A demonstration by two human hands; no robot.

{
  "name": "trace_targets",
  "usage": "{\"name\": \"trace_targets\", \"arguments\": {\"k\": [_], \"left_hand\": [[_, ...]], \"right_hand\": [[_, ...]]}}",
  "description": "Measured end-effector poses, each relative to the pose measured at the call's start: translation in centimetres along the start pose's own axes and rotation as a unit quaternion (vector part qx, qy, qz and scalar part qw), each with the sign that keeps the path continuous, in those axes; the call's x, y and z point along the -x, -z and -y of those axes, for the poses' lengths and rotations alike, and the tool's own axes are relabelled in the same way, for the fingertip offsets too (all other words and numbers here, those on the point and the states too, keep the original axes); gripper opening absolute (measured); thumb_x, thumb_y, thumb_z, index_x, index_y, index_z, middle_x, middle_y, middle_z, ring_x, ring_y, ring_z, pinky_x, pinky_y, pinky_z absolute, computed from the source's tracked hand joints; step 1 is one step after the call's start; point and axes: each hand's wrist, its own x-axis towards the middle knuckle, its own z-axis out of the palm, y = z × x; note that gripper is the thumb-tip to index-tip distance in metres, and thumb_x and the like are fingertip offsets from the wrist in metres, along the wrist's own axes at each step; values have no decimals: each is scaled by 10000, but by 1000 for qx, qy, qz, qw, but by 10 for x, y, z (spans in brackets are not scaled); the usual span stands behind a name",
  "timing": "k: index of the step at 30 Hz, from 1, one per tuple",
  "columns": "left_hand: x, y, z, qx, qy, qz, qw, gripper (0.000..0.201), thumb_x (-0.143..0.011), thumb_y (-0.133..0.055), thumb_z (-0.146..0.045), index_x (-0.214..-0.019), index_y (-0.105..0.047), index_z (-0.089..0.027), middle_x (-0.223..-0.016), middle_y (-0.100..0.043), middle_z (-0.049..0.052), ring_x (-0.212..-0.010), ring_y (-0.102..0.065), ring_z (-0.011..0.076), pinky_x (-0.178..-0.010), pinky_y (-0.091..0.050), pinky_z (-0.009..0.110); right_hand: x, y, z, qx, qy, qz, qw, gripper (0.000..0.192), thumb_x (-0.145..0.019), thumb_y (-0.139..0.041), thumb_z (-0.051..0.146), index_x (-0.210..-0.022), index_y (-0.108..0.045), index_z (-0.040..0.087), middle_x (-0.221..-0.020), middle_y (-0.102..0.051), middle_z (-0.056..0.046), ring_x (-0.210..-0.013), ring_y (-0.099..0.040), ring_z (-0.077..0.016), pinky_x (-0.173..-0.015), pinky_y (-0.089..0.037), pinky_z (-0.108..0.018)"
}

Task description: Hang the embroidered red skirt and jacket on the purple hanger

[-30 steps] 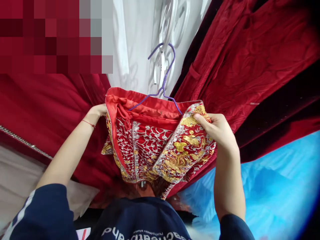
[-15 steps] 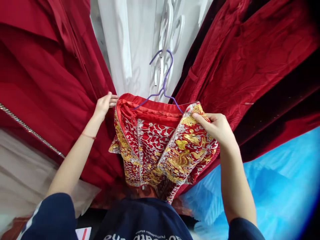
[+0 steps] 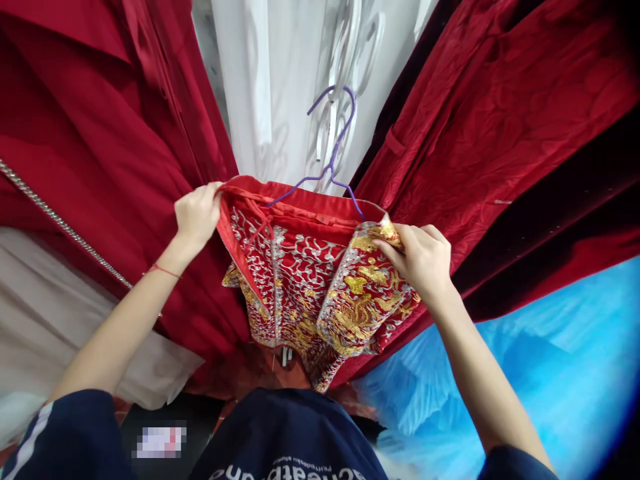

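Note:
A red garment [image 3: 300,280] with gold and silver embroidery hangs on a purple wire hanger [image 3: 333,157] in front of me. My left hand [image 3: 196,215] grips the garment's left top edge by the red lining. My right hand [image 3: 419,257] pinches the embroidered right top corner, just below the hanger's right arm. The hanger's hook rises in front of a white panel [image 3: 280,87]. Both of my sleeves are dark blue.
Red velvet garments [image 3: 480,133] hang on the right and red satin ones [image 3: 95,120] on the left, close on both sides. A beaded silver trim [image 3: 60,223] and pale fabric [image 3: 45,320] lie at the lower left. Blue plastic sheeting [image 3: 540,373] fills the lower right.
My left hand let go of the top edge, opened briefly, then closed on it again. The garment and hanger have shifted slightly up and away from me.

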Motion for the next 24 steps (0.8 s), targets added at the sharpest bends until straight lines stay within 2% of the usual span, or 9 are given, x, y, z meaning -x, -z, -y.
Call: {"name": "trace_targets", "arguments": {"k": [3, 5, 7, 9, 13, 15, 17, 20, 24], "left_hand": [[-25, -3, 19, 35, -8, 34, 999, 337, -945, -491, -418, -1140, -690, -229, -1059, -744, 56, -1050, -679, 269, -991, -482, 446], [-44, -4, 23, 60, -18, 111, 992, 343, -883, -571, -479, -1058, -717, -222, -955, -762, 57, -989, -699, 281, -940, -514, 441], [-61, 4, 19, 91, -28, 200, 975, 424, -780, -677, -526, -1043, -724, -197, -872, -767, 77, -901, -719, 294, -876, -553, 448], [-71, 22, 3, 128, -53, 226, 964, 582, -758, -699, -545, -1189, -675, -155, -976, -768, 100, -928, -722, 290, -884, -567, 466], [-58, 47, -59, 70, -211, 160, 962, 549, -920, -537, -473, -1372, -569, -162, -1336, -648, 90, -1238, -604, 304, -1102, -433, 487], [-41, 37, -88, 30, -263, 208, 942, 655, -873, -583, -542, -1390, -541, -141, -1340, -637, 137, -1242, -592, 336, -1112, -409, 509], [-25, 15, -105, 8, -236, 222, 946, 709, -870, -570, -579, -1374, -523, -84, -1211, -685, 192, -1136, -647, 347, -1030, -466, 495], [-11, -12, -105, -11, -187, 188, 964, 546, -954, -448, -519, -1251, -586, -82, -939, -733, 160, -899, -709, 293, -850, -526, 396], [-7, -13, -92, -15, -209, 117, 971, 455, -985, -374, -487, -1081, -659, -145, -680, -691, 63, -649, -684, 225, -640, -477, 289]], "right_hand": [[3, 1, 3, 29, 26, 15, 999, 483, -1009, -356, 556, -884, -621, 173, -640, -582, -32, -565, -458, -155, -653, -327, -309], [5, 3, 4, 44, 24, 15, 999, 484, -1017, -345, 542, -846, -613, 177, -613, -564, -20, -546, -434, -148, -644, -315, -304], [7, 5, 2, 53, 9, 8, 999, 486, -1022, -340, 534, -817, -605, 183, -593, -549, -10, -533, -412, -143, -638, -308, -297], [10, 5, 0, 50, -6, 1, 999, 494, -1027, -330, 527, -780, -591, 187, -585, -543, -5, -528, -397, -139, -637, -310, -291], [11, -3, 0, 18, -11, -7, 1000, 544, -1039, -289, 520, -663, -514, 197, -581, -537, -5, -526, -389, -128, -644, -318, -286], [11, -7, 3, 7, -14, -19, 1000, 553, -1040, -280, 523, -642, -489, 201, -577, -530, -3, -527, -388, -128, -642, -316, -287], [11, -9, 6, 7, -24, -28, 999, 545, -1039, -289, 524, -646, -487, 203, -582, -528, -1, -531, -392, -130, -644, -316, -288], [14, -7, 7, 15, -40, -28, 999, 528, -1037, -309, 520, -650, -484, 206, -584, -529, -2, -537, -402, -134, -649, -312, -295], [17, -2, 1, 33, -57, -41, 997, 538, -1039, -297, 523, -625, -440, 210, -557, -505, 3, -521, -392, -128, -634, -298, -298]]}}
